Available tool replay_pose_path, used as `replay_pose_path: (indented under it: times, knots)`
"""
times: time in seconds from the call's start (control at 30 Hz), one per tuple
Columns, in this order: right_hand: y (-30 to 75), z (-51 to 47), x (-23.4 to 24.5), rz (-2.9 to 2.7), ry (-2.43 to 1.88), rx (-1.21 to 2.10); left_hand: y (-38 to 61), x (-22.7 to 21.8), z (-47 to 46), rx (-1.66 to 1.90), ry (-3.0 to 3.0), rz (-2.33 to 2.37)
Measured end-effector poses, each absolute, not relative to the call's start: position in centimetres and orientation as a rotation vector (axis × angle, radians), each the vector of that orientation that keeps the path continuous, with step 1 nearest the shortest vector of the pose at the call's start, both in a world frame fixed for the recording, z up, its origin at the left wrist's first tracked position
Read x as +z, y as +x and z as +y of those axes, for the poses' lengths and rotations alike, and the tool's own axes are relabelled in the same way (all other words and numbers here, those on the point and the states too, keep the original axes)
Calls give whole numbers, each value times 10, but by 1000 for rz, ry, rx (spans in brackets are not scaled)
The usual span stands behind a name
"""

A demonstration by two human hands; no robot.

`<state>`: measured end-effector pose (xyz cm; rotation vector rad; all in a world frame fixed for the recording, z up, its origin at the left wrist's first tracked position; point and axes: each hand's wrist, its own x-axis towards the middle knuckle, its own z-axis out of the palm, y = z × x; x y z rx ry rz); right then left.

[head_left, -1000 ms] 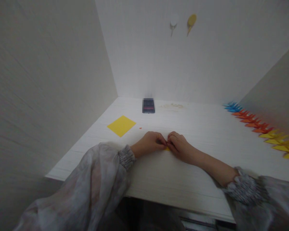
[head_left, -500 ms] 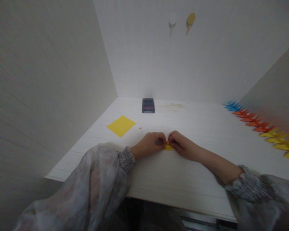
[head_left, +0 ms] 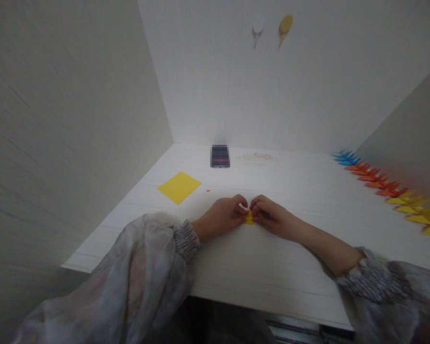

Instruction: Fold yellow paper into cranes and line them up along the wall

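Between my two hands is a small yellow folded paper [head_left: 249, 218], mostly covered by the fingers. My left hand [head_left: 226, 213] has its thumb on the paper's left side, with the index finger curled above it. From the right, my right hand [head_left: 270, 213] pinches the paper with bent fingers. How the paper is folded cannot be made out. A flat square sheet of yellow paper [head_left: 179, 187] lies to the left of my left hand, with a tiny orange scrap [head_left: 208, 190] beside it.
Folded paper cranes stand in a row along the right: blue [head_left: 347, 157], orange-red [head_left: 376, 179] and yellow [head_left: 417, 208]. A dark blurred-out device [head_left: 220, 156] is at the back of the white table [head_left: 272, 272]. Two hooks, one gold [head_left: 285, 24], hang on the wall.
My left index finger has lifted a little off the paper, opening a gap above the thumb. My right hand has hardly moved. The whole view has shifted slightly.
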<state>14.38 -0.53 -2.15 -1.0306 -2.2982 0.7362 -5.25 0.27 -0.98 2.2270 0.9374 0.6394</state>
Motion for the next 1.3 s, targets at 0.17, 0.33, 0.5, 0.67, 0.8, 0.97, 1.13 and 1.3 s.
replay_pose_path:
  times: [0.17, 0.33, 0.5, 0.67, 0.8, 0.97, 1.13, 1.3]
  knots:
    - [139, -3, -21, -2233, -1131, 762, -53, -9, 3, 614, 2204, 914]
    - [136, -4, -23, -2219, -1173, 708, -52, -10, 4, 608, 2193, 922]
    - [133, -4, -26, -2188, -1235, 618, -51, -10, 4, 615, 2166, 935]
    - [131, -5, -29, -2156, -1283, 583, -50, -13, 6, 622, 2097, 970]
    - [130, -5, -31, -2162, -1329, 545, -50, -15, 7, 618, 2071, 976]
    - [131, -5, -31, -2170, -1344, 483, -49, -10, 6, 564, 2189, 999]
    - [130, -5, -28, -2153, -1381, 529, -46, -5, -2, 547, 2623, 936]
    - [129, -4, -27, -2139, -1406, 543, -49, -2, -7, 453, 2876, 862]
